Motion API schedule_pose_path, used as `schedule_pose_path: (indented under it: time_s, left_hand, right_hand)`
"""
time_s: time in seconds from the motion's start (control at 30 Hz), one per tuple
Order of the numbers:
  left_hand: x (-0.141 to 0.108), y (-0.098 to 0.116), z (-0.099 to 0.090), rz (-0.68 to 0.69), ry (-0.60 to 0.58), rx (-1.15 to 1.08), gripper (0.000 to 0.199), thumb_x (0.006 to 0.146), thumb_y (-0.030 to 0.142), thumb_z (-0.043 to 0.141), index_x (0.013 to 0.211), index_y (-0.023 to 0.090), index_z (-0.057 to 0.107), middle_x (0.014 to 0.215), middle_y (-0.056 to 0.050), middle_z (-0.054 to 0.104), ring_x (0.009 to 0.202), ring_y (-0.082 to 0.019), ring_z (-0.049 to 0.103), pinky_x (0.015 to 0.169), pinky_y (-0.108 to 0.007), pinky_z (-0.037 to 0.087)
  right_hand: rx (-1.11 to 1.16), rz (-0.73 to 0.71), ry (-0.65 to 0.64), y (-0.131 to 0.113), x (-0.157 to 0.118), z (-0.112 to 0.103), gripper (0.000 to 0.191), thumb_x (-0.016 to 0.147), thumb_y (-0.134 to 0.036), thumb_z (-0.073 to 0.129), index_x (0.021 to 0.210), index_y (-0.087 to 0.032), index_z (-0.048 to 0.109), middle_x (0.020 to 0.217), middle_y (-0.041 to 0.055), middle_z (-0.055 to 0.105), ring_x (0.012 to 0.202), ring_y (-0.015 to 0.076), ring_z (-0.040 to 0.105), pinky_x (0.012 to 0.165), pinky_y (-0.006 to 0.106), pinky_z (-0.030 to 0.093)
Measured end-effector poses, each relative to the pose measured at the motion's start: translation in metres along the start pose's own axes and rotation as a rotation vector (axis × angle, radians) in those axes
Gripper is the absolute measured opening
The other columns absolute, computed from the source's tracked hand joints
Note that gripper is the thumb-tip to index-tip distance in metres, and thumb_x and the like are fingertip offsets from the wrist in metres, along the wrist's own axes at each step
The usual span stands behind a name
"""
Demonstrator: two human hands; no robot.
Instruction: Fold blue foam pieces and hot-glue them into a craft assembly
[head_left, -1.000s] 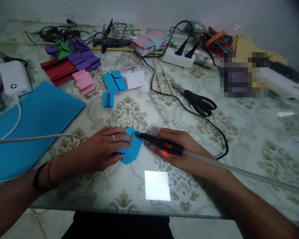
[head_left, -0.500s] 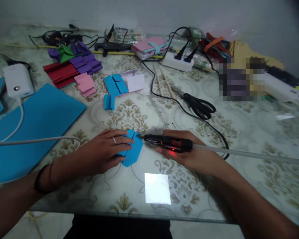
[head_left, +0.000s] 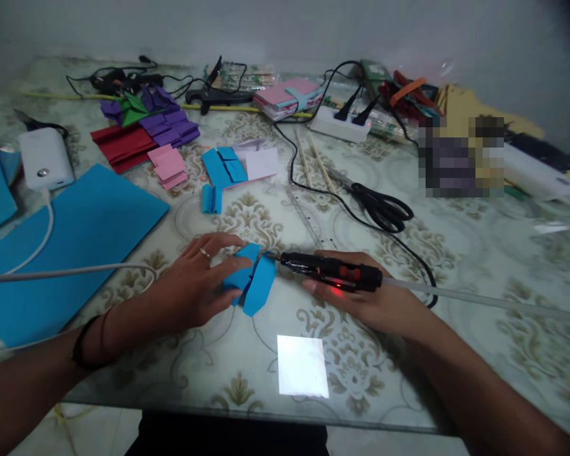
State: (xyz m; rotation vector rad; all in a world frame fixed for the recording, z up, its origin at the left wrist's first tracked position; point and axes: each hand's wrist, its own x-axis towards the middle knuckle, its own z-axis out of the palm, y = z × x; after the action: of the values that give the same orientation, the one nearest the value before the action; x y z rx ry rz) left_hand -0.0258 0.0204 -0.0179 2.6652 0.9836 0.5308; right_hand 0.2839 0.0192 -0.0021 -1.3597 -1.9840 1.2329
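Note:
My left hand [head_left: 202,278] pinches the left part of a small folded piece of blue paper [head_left: 261,285] with cut corners. A dark gap runs between the paper's two halves, and the left half is tilted up. My right hand [head_left: 361,285] is wrapped round a black hot glue gun [head_left: 332,269] with a red light glowing on it. A long whitish glue stick [head_left: 456,294] sticks out of its back. The gun's nozzle points left at the upper right edge of the blue paper; whether it touches is too small to tell.
A large blue sheet [head_left: 76,234] and a white power bank [head_left: 46,158] with a cable lie left. Behind are folded blue paper [head_left: 223,164], pink paper [head_left: 168,166], and a power strip [head_left: 339,123]. Black-handled scissors [head_left: 380,206], wooden sticks [head_left: 320,161] and a clear ruler [head_left: 306,215] lie right.
My left fingers have gone from lying flat on the blue paper to pinching its left half, which has lifted. The gap has widened. The glue gun has shifted slightly right.

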Motion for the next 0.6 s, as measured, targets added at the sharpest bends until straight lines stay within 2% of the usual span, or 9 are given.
schedule_pose_path:
  time_s: [0.1,0.3,0.43,0.6]
  left_hand:
    - [-0.0012,-0.0022,0.0021,-0.058,0.008,0.024,0.035,0.099,0.029,0.064,0.132,0.020,0.058,0.141,-0.018,0.055,0.132,-0.036,0.053,0.109,-0.058,0.049]
    - [-0.0014,-0.0041,0.0029,0.038,-0.113,-0.018,0.028,0.100,0.025,0.063,0.128,0.022,0.065,0.138,-0.010,0.065,0.132,-0.034,0.054,0.111,-0.056,0.044]
    - [0.0004,-0.0004,-0.0008,0.108,-0.163,-0.051,0.034,0.099,0.017,0.057,0.132,0.020,0.066,0.143,-0.011,0.065,0.138,-0.034,0.050,0.116,-0.057,0.039]
    - [-0.0006,0.0018,-0.0008,0.089,-0.171,-0.003,0.048,0.087,0.003,0.057,0.128,0.022,0.071,0.138,-0.015,0.064,0.134,-0.036,0.051,0.113,-0.055,0.042]
  right_hand:
    - [0.006,-0.019,0.007,-0.0026,0.0000,-0.0002,0.035,0.093,-0.046,0.071,0.073,-0.022,0.056,0.063,-0.0050,0.045,0.057,0.0115,0.043,0.048,0.025,0.035]
    - [-0.024,-0.043,-0.010,-0.0089,-0.0011,-0.0005,0.034,0.095,-0.043,0.069,0.073,-0.021,0.056,0.061,-0.0058,0.044,0.054,0.0104,0.041,0.047,0.025,0.033]
    - [-0.071,-0.080,-0.022,-0.0096,-0.0007,-0.0002,0.035,0.097,-0.041,0.067,0.071,-0.022,0.051,0.061,-0.0062,0.041,0.053,0.0102,0.041,0.048,0.026,0.034]
    - [-0.141,-0.178,-0.038,-0.0097,0.0014,-0.0004,0.034,0.097,-0.035,0.066,0.071,-0.022,0.049,0.067,-0.0034,0.050,0.059,0.0115,0.050,0.054,0.027,0.039]
